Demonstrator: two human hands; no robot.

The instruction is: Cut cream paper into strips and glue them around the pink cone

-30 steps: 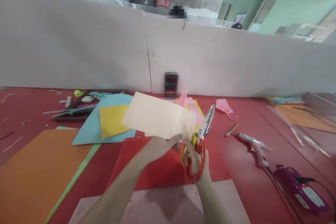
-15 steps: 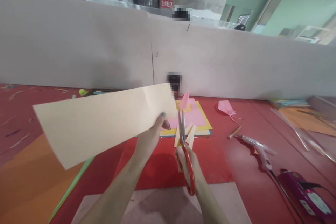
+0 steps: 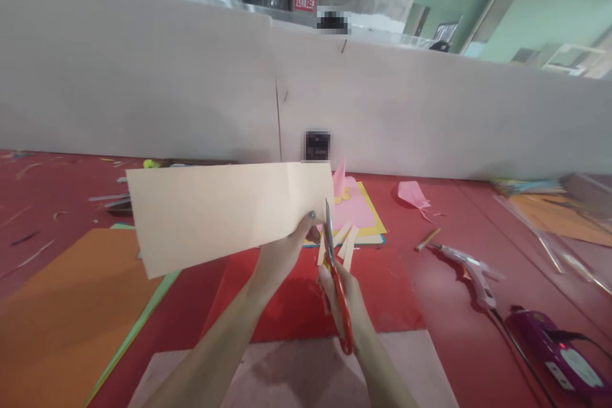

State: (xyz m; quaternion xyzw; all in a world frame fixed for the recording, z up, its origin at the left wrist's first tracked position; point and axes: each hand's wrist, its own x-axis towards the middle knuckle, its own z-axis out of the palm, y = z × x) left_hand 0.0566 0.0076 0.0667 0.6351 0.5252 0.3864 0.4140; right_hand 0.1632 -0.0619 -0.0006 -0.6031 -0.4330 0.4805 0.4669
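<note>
My left hand [image 3: 282,254] pinches the right end of a wide cream paper sheet [image 3: 224,213], which it holds up flat above the table. My right hand [image 3: 345,296] grips red-handled scissors [image 3: 337,280] with the blades pointing up at the sheet's right edge. Several narrow cream strips [image 3: 345,243] hang beside the blades, close to my right fingers. A red sheet [image 3: 306,296] lies on the table under both hands.
An orange sheet [image 3: 71,306] lies at the left, a pink and yellow card stack [image 3: 361,210] behind the scissors. A glue gun [image 3: 471,271] and a purple device [image 3: 557,347] with cable sit at the right. A white partition [image 3: 191,89] closes off the far side.
The cream sheet swung out to the left and turned broadside, then came back in closer. The scissors turned from slanting right to pointing straight up at the sheet's edge, where cut strips now hang.
</note>
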